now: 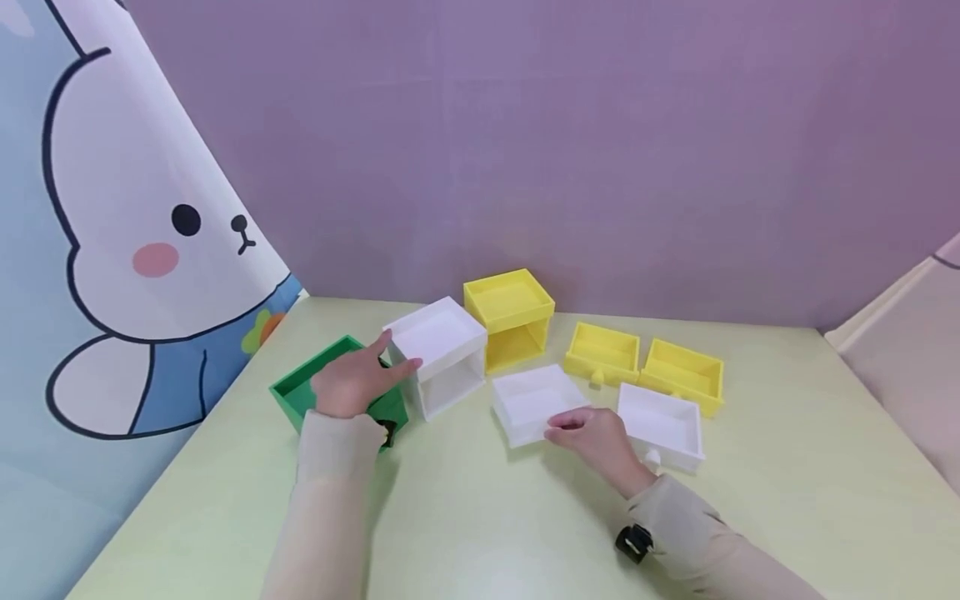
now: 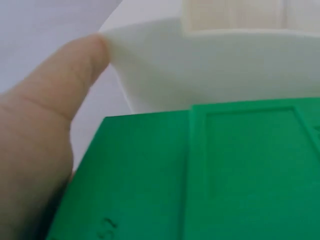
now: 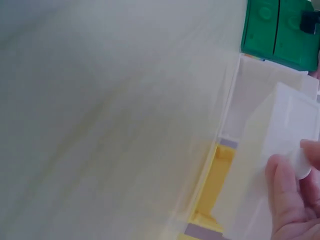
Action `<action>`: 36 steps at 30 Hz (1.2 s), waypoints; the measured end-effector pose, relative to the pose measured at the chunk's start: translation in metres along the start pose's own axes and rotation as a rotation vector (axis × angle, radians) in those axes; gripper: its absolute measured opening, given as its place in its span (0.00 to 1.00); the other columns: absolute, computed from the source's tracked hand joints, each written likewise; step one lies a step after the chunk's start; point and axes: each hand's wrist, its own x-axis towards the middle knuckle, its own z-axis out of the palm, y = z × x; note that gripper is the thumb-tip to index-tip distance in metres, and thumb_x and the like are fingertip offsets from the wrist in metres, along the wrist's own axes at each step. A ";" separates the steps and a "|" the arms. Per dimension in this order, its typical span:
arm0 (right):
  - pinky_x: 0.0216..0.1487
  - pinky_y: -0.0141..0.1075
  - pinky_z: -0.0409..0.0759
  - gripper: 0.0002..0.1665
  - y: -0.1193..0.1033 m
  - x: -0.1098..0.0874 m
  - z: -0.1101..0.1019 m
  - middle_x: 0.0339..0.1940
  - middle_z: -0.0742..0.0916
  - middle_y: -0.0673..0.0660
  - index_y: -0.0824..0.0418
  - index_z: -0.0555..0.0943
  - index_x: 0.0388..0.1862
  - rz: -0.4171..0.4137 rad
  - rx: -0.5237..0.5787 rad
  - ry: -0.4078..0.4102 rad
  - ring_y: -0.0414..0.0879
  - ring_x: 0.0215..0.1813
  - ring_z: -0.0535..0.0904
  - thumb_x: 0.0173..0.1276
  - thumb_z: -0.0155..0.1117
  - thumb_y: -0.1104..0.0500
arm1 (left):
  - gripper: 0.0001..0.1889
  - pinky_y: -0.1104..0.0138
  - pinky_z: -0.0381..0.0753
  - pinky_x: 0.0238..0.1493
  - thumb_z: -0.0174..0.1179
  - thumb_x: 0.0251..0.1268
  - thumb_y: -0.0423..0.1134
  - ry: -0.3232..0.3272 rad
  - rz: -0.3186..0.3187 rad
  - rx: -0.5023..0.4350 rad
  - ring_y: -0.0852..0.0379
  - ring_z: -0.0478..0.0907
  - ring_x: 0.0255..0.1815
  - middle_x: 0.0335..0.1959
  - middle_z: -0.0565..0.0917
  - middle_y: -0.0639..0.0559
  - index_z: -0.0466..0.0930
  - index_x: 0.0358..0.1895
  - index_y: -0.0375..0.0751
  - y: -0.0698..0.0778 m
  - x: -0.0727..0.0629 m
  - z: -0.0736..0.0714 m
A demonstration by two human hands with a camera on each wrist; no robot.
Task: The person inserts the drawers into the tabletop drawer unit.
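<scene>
My left hand [image 1: 351, 381] reaches over the green box [image 1: 315, 367], its thumb and a finger spread and straight, touching the left side of the white drawer housing [image 1: 438, 333]. In the left wrist view, one digit [image 2: 75, 70] touches the white housing's edge behind the green box. My right hand [image 1: 600, 442] pinches the round knob [image 3: 300, 165] of a white drawer [image 1: 536, 396]. That drawer is held in front of the white housing, to its right, with its knob side toward me. An open-fronted compartment shows in the housing.
A yellow housing [image 1: 510, 302] with an open front stands behind the white one. Two yellow drawers [image 1: 603, 346] and a second white drawer [image 1: 662, 421] lie on the table [image 1: 480, 533] at right. A purple backdrop [image 1: 525, 150] rises behind.
</scene>
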 end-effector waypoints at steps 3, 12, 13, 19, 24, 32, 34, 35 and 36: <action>0.38 0.35 0.76 0.07 -0.001 0.004 0.007 0.35 0.88 0.55 0.62 0.88 0.32 -0.051 0.027 -0.020 0.45 0.40 0.81 0.56 0.73 0.60 | 0.46 0.65 0.56 0.21 0.41 0.59 0.76 0.009 -0.016 0.012 0.54 0.64 0.17 0.21 0.73 0.45 0.45 0.77 0.58 -0.001 0.001 0.003; 0.33 0.31 0.76 0.04 -0.015 0.020 0.019 0.29 0.88 0.54 0.65 0.88 0.31 -0.175 0.011 -0.088 0.41 0.33 0.79 0.55 0.72 0.65 | 0.46 0.66 0.54 0.19 0.41 0.59 0.76 0.010 -0.031 0.021 0.57 0.57 0.14 0.19 0.72 0.45 0.44 0.77 0.59 0.003 0.005 0.006; 0.33 0.31 0.76 0.04 -0.016 0.021 0.021 0.28 0.88 0.54 0.66 0.88 0.30 -0.170 0.011 -0.092 0.41 0.33 0.79 0.55 0.72 0.66 | 0.46 0.66 0.54 0.19 0.41 0.59 0.76 0.008 -0.035 0.015 0.57 0.57 0.14 0.19 0.72 0.45 0.44 0.77 0.59 0.003 0.005 0.006; 0.33 0.32 0.75 0.04 -0.026 0.026 0.035 0.25 0.87 0.51 0.63 0.88 0.28 -0.135 0.010 -0.115 0.38 0.30 0.76 0.53 0.70 0.65 | 0.46 0.66 0.55 0.20 0.42 0.60 0.75 0.003 -0.053 -0.012 0.56 0.61 0.16 0.21 0.73 0.44 0.44 0.77 0.59 0.001 0.004 0.006; 0.34 0.32 0.75 0.02 -0.030 0.030 0.044 0.25 0.87 0.50 0.62 0.88 0.27 -0.107 0.019 -0.113 0.39 0.30 0.77 0.53 0.70 0.65 | 0.46 0.66 0.55 0.20 0.41 0.59 0.76 0.004 -0.049 -0.009 0.55 0.64 0.17 0.21 0.73 0.44 0.44 0.77 0.59 0.000 0.004 0.006; 0.34 0.33 0.74 0.02 -0.034 0.034 0.053 0.24 0.86 0.50 0.62 0.88 0.26 -0.079 -0.003 -0.103 0.40 0.30 0.76 0.51 0.71 0.65 | 0.46 0.66 0.56 0.19 0.43 0.60 0.75 0.012 -0.044 -0.023 0.55 0.64 0.17 0.22 0.73 0.44 0.44 0.77 0.58 0.001 0.004 0.006; 0.34 0.33 0.74 0.02 -0.034 0.032 0.055 0.24 0.86 0.50 0.62 0.88 0.26 -0.078 -0.005 -0.104 0.40 0.30 0.76 0.51 0.71 0.65 | 0.46 0.66 0.56 0.20 0.43 0.60 0.75 0.014 -0.042 -0.028 0.54 0.66 0.19 0.22 0.74 0.44 0.45 0.77 0.58 0.002 0.003 0.005; 0.34 0.33 0.74 0.02 -0.034 0.031 0.055 0.24 0.86 0.50 0.62 0.88 0.26 -0.078 -0.002 -0.105 0.40 0.30 0.76 0.51 0.71 0.65 | 0.46 0.66 0.56 0.20 0.44 0.60 0.75 0.013 -0.041 -0.029 0.54 0.67 0.19 0.23 0.74 0.44 0.45 0.77 0.57 0.002 0.003 0.005; 0.34 0.33 0.74 0.02 -0.034 0.030 0.056 0.24 0.86 0.49 0.62 0.88 0.26 -0.078 0.000 -0.105 0.39 0.30 0.76 0.51 0.71 0.65 | 0.46 0.66 0.56 0.20 0.44 0.59 0.75 0.012 -0.040 -0.031 0.54 0.67 0.20 0.23 0.74 0.44 0.46 0.77 0.57 0.002 0.003 0.005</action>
